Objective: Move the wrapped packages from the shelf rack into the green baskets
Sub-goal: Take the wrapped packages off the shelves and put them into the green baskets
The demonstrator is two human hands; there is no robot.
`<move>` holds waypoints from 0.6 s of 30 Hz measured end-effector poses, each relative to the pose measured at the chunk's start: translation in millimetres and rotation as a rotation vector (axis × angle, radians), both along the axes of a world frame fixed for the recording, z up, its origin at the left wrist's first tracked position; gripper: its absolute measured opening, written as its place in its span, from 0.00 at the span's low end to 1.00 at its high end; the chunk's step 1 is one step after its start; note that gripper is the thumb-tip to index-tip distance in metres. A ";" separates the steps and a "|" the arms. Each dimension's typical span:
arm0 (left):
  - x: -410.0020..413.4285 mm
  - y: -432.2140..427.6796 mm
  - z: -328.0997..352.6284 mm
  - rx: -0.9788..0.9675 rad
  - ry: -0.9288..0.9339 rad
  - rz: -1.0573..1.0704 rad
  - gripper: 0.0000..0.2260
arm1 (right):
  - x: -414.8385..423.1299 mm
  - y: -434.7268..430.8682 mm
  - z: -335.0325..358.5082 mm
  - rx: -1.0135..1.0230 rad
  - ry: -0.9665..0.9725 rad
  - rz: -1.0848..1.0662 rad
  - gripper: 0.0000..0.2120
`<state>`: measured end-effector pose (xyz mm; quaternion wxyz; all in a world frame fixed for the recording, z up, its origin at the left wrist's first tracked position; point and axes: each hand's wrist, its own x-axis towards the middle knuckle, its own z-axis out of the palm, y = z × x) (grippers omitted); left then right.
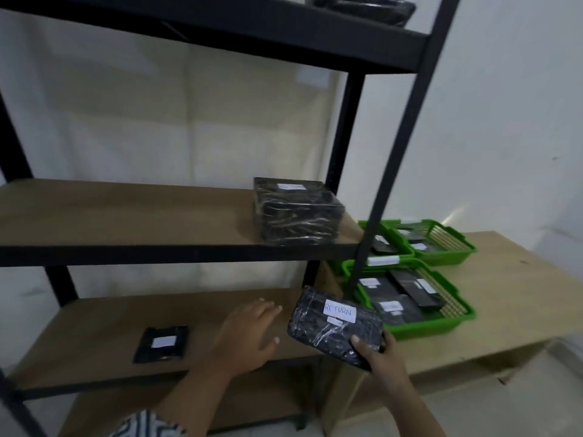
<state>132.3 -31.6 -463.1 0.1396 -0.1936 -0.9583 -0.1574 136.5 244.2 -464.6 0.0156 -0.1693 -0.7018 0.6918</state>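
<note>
**Package labelled RETURN in the right hand, beside the rack**

- Right hand (377, 354), lower centre-right of frame: grips a black wrapped package (336, 326) by its near corner, thumb on top, fingers curled underneath. The package is held off the shelf, tilted, its white label reading "RETURN".
- Left hand (249, 335), lower centre: holds nothing, fingers spread and relaxed, above the lower shelf (94, 326).
- On that shelf, left of the left hand: a small flat black package (161, 343) with a white label.
- Middle shelf (126, 216): a large boxy wrapped package (298, 211) at its right end, label on top.
- Top of frame: another dark wrapped bundle (362, 7) on the upper shelf of the black shelf rack (397, 152).
- Right of the rack, on the wooden desk (520, 279): a near green basket (435, 326) holding several black labelled packages, just beyond the held package. Behind it sit a far-left green basket (407, 255) and a far-right green basket (448, 257), each with packages inside.
</note>
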 end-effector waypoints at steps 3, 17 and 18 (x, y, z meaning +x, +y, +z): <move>-10.7 64.7 9.6 0.029 0.010 -0.012 0.26 | -4.6 64.1 5.9 0.016 0.027 -0.032 0.25; -109.1 266.6 19.0 -0.007 -0.078 -0.236 0.28 | -70.0 237.3 26.4 -0.011 0.085 -0.288 0.31; -123.8 275.8 17.4 -0.010 -0.076 -0.244 0.28 | -82.2 246.0 26.1 -0.012 0.087 -0.299 0.31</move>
